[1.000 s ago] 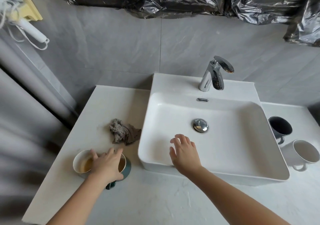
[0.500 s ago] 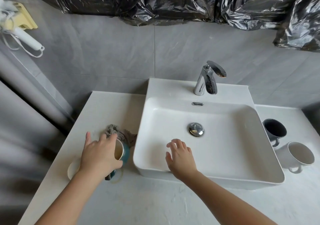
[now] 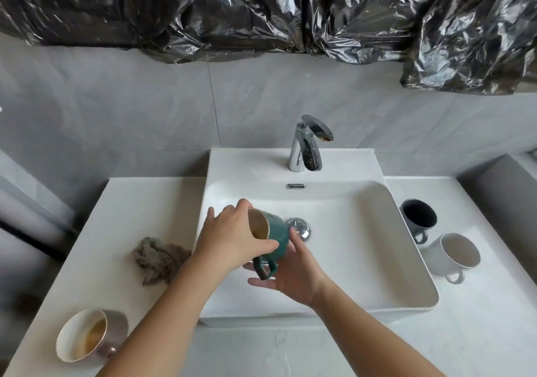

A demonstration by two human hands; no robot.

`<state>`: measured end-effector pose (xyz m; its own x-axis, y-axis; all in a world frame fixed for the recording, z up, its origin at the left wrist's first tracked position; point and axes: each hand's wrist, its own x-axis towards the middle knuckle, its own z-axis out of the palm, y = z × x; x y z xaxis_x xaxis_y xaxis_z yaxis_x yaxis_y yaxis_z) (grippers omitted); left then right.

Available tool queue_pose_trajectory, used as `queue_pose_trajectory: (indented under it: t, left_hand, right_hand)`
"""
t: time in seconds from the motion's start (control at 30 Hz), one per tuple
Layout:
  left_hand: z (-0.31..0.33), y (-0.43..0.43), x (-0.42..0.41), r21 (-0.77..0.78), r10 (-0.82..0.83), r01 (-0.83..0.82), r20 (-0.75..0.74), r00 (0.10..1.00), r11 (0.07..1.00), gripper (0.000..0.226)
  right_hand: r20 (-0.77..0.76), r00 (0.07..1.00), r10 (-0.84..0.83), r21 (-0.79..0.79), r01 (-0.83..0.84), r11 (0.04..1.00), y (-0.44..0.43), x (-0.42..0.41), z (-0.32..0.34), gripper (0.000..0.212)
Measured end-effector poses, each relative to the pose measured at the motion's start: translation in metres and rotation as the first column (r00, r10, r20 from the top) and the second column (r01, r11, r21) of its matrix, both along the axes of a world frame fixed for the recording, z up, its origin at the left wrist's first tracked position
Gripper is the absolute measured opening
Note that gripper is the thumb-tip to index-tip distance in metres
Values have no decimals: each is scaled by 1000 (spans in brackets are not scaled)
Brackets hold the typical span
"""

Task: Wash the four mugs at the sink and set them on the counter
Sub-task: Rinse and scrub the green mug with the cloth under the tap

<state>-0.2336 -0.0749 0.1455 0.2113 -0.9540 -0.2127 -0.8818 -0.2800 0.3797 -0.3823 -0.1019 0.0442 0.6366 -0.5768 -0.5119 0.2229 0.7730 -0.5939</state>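
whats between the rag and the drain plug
In the head view, the left hand lies there, gripping the tilted green mug.

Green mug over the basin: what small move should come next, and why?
Probably the right hand reaches for the faucet to start water: the left hand grips the green mug tilted over the sink, the right is open, and no water is running.
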Motion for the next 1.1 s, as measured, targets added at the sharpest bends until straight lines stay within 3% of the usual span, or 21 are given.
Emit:
queue_pose_trajectory:
  t: [0.07, 0.17, 0.23, 0.37, 0.47, 0.6, 0.73, 0.8, 0.9, 1.0, 1.1]
  left_hand:
    - [-7, -12, -17, 1, 19, -19, -87, 996, 1000, 65]
    - [-21, -26, -33, 81, 10, 4, -173, 985, 997, 70]
    - [-27, -37, -34, 166, 56, -1, -330, 942, 986, 68]
    - [-40, -65, -23, 392, 182, 56, -543, 820, 918, 75]
    - [-55, -81, -20, 454, 189, 154, -623, 759, 877, 88]
    - [-71, -93, -19, 338, 162, 179, -769, 619, 924, 74]
    - [-84, -99, -20, 202, 150, 57, -862, 485, 978, 68]
    - [-85, -99, -22, 124, 107, 8, -889, 444, 992, 69]
    - [-86, -97, -28, 7, 13, -15, -900, 437, 1000, 73]
    - [-91, -97, -30, -76, -64, -9, -891, 449, 997, 74]
    - [-93, -98, -30, -132, -110, -13, -875, 471, 991, 74]
  right_hand:
    - [39, 998, -56, 33, 54, 998, -6, -11, 4, 63]
    - [-53, 994, -100, 30, 101, 994, -18, -31, 0, 59]
    - [-111, 988, -105, -15, 104, 994, -28, -43, -3, 58]
    - [-207, 978, -16, -183, -23, 983, -45, -60, 7, 45]
    - [-321, 947, 7, -308, -111, 945, -63, -65, 11, 44]
    - [-409, 912, -29, -391, -146, 909, -76, -75, 14, 59]
    - [-482, 834, -267, -646, -133, 751, -76, -90, 9, 38]
    - [-470, 824, -317, -682, -111, 723, -75, -93, 7, 35]
    - [-461, 815, -351, -631, -23, 776, -78, -89, 3, 38]
    - [-473, 781, -408, -683, -32, 730, -83, -86, 1, 27]
    - [-415, 792, -448, -722, 13, 692, -84, -85, 6, 35]
